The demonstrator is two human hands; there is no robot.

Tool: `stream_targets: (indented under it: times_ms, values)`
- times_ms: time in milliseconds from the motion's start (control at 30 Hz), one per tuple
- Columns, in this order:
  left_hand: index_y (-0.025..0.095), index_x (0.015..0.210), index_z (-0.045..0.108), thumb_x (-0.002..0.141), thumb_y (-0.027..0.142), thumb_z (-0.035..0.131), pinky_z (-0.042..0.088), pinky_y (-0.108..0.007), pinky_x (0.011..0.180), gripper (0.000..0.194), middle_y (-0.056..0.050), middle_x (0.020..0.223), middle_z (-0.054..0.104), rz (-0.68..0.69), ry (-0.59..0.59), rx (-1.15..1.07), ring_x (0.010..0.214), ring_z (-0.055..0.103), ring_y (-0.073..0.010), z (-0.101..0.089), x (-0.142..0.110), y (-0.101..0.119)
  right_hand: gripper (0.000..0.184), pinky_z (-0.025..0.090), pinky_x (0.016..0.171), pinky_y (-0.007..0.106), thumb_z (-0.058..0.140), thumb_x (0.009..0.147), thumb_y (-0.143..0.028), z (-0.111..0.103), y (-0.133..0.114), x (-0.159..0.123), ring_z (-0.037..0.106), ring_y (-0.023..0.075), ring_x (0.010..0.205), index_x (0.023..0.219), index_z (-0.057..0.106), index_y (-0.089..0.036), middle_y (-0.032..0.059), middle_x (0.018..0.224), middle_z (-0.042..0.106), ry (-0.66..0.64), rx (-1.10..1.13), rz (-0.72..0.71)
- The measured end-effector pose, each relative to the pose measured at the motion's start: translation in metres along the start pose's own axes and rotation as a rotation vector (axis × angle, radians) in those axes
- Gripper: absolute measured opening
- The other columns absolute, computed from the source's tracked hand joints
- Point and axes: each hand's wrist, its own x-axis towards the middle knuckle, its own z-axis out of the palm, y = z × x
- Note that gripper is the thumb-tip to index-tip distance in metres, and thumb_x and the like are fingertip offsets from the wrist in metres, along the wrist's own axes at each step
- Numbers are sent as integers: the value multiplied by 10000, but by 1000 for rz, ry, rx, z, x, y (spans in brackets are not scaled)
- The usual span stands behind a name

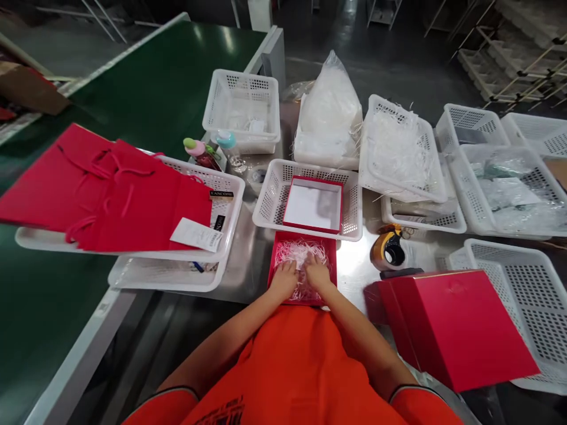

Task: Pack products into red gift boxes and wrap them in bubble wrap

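Now: left hand (284, 280) and right hand (318, 273) are in the shredded paper (301, 252) inside the red tray (332, 254), just in front of the torso. Looks like pressing or spreading. Grip: fingers down in the strands on both; can't tell if either is closed on any. From here a move calls for lifting fingers clear without dragging strands over the rim.

Desk (349, 260): shiny metal. 1 white basket (266, 206) beyond the tray holds a red-edged box (314, 203). Red bags (146, 200) left, big red box (478, 330) right.

Room: green belt (146, 71) left, dark floor (398, 77), racks (527, 53) far right.
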Motion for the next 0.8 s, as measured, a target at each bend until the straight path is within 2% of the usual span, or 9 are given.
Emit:
stream_targets:
  times_ms: [100,267,400,500,567,667,700,767,800]
  values:
    - [78,1329,646,945,75,447,434,-526,1110,432,-263,1428,582,-90,-19,8,1332,563,-365,7,-2,-4,493,477,1055,461,418,912,-29,-5,16,14,483,337,1377,1352,625,-112,222,1576,419,67,-11,43]
    - [57,1252,689,975,88,394,452,-525,1087,406,-279,1458,546,-113,20,-40,1328,555,-378,1,-16,2,505,387,1142,348,387,918,-66,-14,25,13,431,258,1421,1345,635,-172,127,1579,441,187,18,42]
    - [57,1189,727,960,98,445,453,-501,1096,366,-269,1409,590,-57,74,-132,1300,574,-370,-12,-13,13,484,451,1057,369,366,895,-23,6,15,-1,573,289,1269,1274,660,-88,215,1400,590,180,15,31]
    - [143,975,804,835,89,650,563,-390,938,215,-177,1150,749,29,55,-226,1051,706,-311,-21,-11,5,482,497,991,391,432,807,46,27,15,-8,655,308,1156,1211,680,-37,257,1239,678,134,9,-5]
    - [229,941,811,781,85,696,586,-314,865,244,-80,1135,770,91,75,-301,983,723,-245,-31,-16,-13,556,501,1007,391,439,755,77,34,21,-11,649,308,1193,1256,656,-27,259,1270,670,136,10,-35]
    - [263,1124,768,894,64,514,528,-270,1007,396,-31,1324,700,35,249,-386,1155,665,-171,-61,-26,-61,595,488,1062,365,404,737,64,30,36,-20,612,270,1269,1252,667,-79,205,1354,641,265,59,-113]
    - [226,1185,743,925,54,439,495,-280,1058,435,-63,1336,688,-61,330,-395,1204,639,-170,-73,-28,-81,572,498,1057,366,395,744,45,26,41,-25,618,261,1260,1212,687,-107,183,1352,646,343,94,-148]
    - [223,1228,708,965,87,410,487,-270,1050,419,-64,1262,713,-490,513,-358,1190,641,-168,-97,-27,-125,485,522,1027,417,386,765,-4,13,46,-36,658,264,1182,1075,722,-163,147,1284,687,502,166,-225]
    - [169,1273,670,974,92,386,489,-308,1047,420,-119,1291,688,-610,526,-335,1206,633,-205,-108,-24,-145,440,514,1035,459,385,770,-25,5,46,-42,676,266,1139,1003,722,-187,126,1229,713,561,198,-271]
